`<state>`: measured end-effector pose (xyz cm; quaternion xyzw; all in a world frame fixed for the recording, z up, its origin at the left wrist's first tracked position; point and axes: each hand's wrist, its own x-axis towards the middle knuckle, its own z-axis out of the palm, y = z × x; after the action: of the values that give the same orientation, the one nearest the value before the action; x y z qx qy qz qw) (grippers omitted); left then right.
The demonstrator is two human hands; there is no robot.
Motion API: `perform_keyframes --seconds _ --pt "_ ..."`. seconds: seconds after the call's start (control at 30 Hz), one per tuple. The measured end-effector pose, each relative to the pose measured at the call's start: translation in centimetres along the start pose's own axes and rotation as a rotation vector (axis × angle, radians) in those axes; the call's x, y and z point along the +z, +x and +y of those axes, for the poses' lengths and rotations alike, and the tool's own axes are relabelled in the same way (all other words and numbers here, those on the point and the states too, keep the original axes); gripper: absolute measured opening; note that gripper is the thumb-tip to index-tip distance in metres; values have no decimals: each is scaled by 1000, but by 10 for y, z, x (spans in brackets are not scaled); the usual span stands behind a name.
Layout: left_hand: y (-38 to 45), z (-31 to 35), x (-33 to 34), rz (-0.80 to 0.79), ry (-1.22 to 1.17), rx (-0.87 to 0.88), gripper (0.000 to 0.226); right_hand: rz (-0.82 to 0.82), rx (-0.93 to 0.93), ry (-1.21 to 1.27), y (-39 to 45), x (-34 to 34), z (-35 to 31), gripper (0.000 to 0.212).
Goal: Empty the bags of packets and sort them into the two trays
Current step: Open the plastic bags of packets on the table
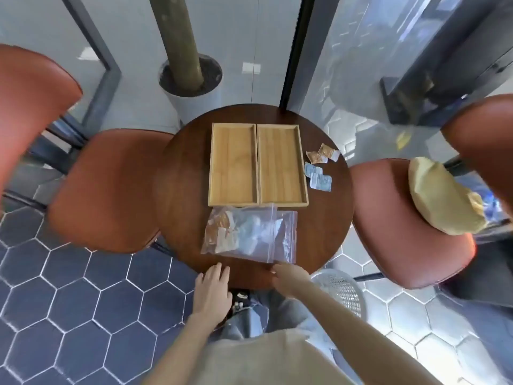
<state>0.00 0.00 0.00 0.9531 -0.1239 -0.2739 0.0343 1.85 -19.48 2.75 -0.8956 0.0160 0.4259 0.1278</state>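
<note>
Two empty wooden trays stand side by side on the round dark table (183, 190), the left tray (233, 165) touching the right tray (280, 165). In front of them lie two clear zip bags, overlapping: the upper bag (238, 234) holds brown and pale blue packets, the lower bag (286, 237) looks mostly see-through. Loose brown packets (319, 155) and blue packets (317, 177) lie right of the trays. My left hand (212, 287) hovers open at the table's near edge. My right hand (288, 276) sits just below the bags' near corner, fingers loosely curled, holding nothing that I can see.
Orange chairs stand on the left (102, 190) and right (399, 223); the right one carries a yellow cushion (441, 198). A planter with a trunk (188, 79) is behind the table. A white wire basket (341, 290) sits on the floor by my right arm.
</note>
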Motion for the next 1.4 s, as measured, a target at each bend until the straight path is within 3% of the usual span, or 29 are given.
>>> perform_keyframes --seconds 0.1,0.27,0.37,0.47,0.6,0.73,0.83,0.9,1.07,1.13,1.23,1.4 --pt "-4 -5 11 -35 32 -17 67 -3 12 209 4 -10 6 35" --pt "-9 -3 22 -66 -46 -25 72 220 159 1107 5 -37 6 29" --pt "-10 -3 22 -103 -49 -35 77 275 140 1365 7 -50 -2 26" --pt "-11 -4 21 -118 -47 -24 79 358 111 1365 5 -59 -13 14" --pt "-10 -5 15 -124 -85 -8 75 346 69 1267 7 -67 -24 23" --pt "-8 -7 8 -146 -130 -4 71 373 268 1025 18 -65 -33 47" --pt "-6 -8 4 -160 -174 -7 69 345 328 1064 22 -63 -33 37" --pt "-6 -9 2 -159 -201 -11 67 363 268 1109 17 -66 -36 23" --pt "-6 -11 1 -150 -220 0 64 373 -193 1102 -19 -97 -58 6" --pt "-4 -11 1 -176 -247 -2 61 362 -290 1084 -35 -108 -64 7" --pt "4 -12 -6 -165 -416 -55 50 347 -374 1142 -55 -118 -62 7" --pt "11 -14 -36 90 -927 -252 26 262 -318 1066 -65 -108 -49 15"
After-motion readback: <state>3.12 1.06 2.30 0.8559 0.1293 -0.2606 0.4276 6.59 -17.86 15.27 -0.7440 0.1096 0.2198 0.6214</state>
